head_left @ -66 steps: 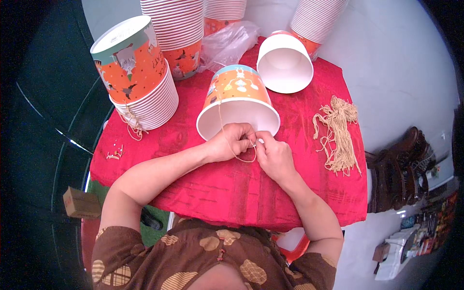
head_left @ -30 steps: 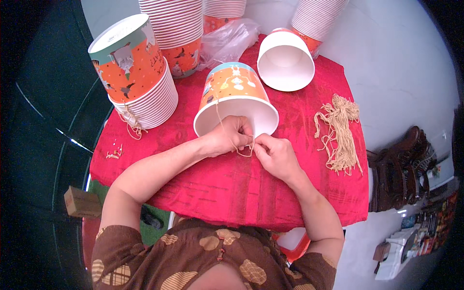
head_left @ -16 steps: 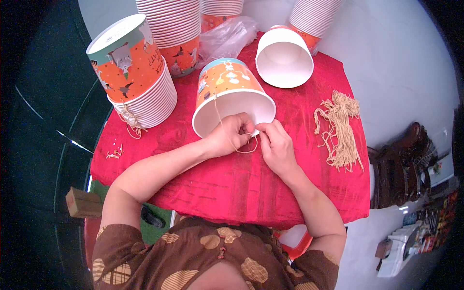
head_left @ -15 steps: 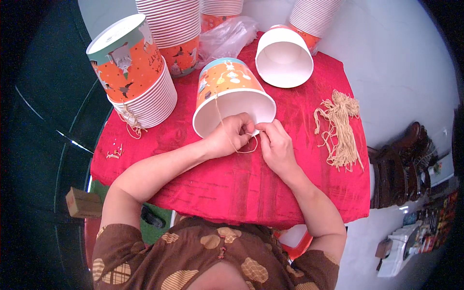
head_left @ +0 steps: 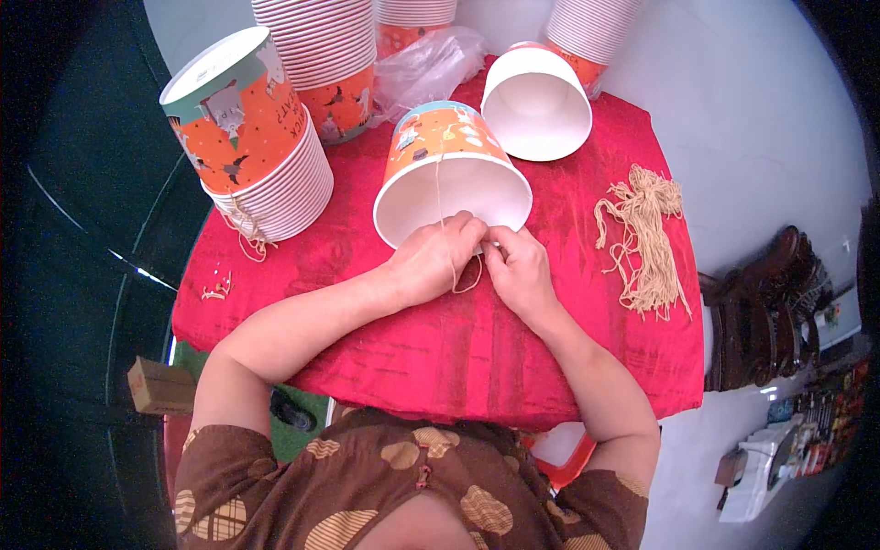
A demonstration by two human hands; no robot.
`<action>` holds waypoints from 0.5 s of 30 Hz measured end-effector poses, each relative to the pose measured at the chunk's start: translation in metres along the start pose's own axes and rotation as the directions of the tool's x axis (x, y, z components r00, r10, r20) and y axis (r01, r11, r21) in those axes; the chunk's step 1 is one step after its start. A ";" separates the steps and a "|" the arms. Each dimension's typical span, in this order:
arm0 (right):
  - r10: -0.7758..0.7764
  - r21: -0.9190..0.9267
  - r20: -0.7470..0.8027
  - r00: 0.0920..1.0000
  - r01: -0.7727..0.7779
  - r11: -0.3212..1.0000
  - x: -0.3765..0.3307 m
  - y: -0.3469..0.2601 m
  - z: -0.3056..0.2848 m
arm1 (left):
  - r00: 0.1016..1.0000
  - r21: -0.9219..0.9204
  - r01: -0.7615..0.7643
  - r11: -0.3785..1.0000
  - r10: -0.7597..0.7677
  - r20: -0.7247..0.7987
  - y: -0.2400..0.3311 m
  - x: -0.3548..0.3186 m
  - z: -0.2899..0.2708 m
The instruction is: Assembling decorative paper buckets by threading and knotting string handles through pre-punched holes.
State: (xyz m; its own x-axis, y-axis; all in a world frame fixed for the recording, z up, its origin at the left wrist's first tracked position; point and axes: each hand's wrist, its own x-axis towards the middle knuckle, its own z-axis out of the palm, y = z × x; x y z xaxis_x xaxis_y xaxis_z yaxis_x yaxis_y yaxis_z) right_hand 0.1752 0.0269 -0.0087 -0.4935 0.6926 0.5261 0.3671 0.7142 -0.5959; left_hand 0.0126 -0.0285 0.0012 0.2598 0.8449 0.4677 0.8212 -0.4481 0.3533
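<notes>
Pinching a thin tan string at the rim of a paper bucket, the left hand and the right hand meet fingertip to fingertip, both closed on the cord. The string runs up over the bucket's orange printed side and drops in a small loop below the left hand's fingers. The bucket lies on its side in the middle of the red tablecloth, its white open mouth turned toward the person, its rim touching both hands.

Just behind it to the right, a second bucket lies tipped over with its white inside showing. To the right of the hands, a bundle of cut strings lies loose on the cloth, apart from the buckets. At the left, a leaning stack of buckets rests on the cloth with strings hanging from its lower rims, and a few string scraps lie near the cloth's left edge. A tall stack stands at the back, beside a crumpled clear plastic bag. Another stack stands at the back right corner.
</notes>
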 end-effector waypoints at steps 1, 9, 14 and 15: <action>0.001 0.000 0.000 1.000 -0.001 1.000 0.000 0.000 0.000 | 1.000 0.000 0.000 1.000 0.000 0.001 -0.001 0.000 0.001; 0.037 -0.016 0.035 0.999 -0.037 0.999 -0.002 -0.002 -0.001 | 1.000 0.115 0.014 0.993 -0.012 -0.021 -0.006 -0.005 0.006; 0.007 0.015 0.016 1.000 -0.007 1.000 -0.002 0.002 0.000 | 0.998 0.000 0.027 1.000 -0.027 -0.061 -0.007 -0.005 0.005; 0.000 0.019 0.014 1.000 -0.001 1.000 -0.002 0.003 0.000 | 0.999 -0.014 0.021 1.000 -0.021 -0.050 -0.006 -0.005 0.004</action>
State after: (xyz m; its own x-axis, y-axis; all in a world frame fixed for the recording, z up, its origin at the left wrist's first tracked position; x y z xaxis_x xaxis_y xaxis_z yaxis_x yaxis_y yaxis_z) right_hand 0.1768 0.0277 -0.0113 -0.5045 0.6913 0.5172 0.3527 0.7118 -0.6074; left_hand 0.0080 -0.0285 -0.0066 0.2163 0.8386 0.5001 0.8191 -0.4346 0.3745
